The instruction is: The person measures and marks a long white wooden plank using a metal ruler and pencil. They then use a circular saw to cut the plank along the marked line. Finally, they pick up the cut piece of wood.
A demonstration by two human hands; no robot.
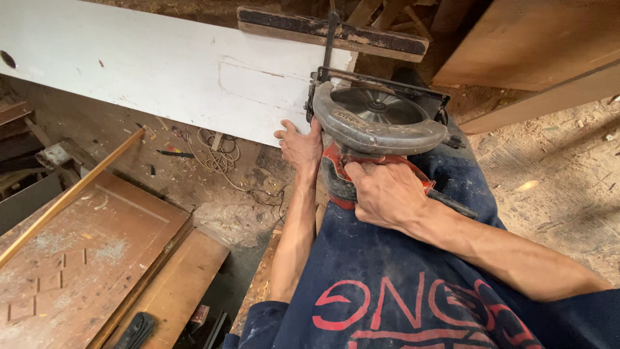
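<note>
- The right hand [386, 192] is clenched around the red and black handle of a circular saw with a grey metal blade guard [378, 123]; the fingers wrap over the top of the handle.
- The saw sits at the near end of a long white painted wooden board [161, 64], close to the person's body, and its black metal base plate [387, 87] lies on the board's end.
- The left hand [300, 145] rests on the lower edge of the white board, just beside the saw's guard and touching it; the fingers curl over the edge, so it presses the board and grips nothing else.
- A dark worn wooden strip [332, 31] lies across the top of the board, just behind the saw.
- The person wears a dark blue dusty garment with a red print [400, 297].
- Below on the left lies a brown wooden door panel with carved squares [77, 258], and a thin light wooden slat [71, 194] leans across it.
- A coil of pale cord [216, 148] lies on the dusty floor under the board.
- No container shows in this view.
</note>
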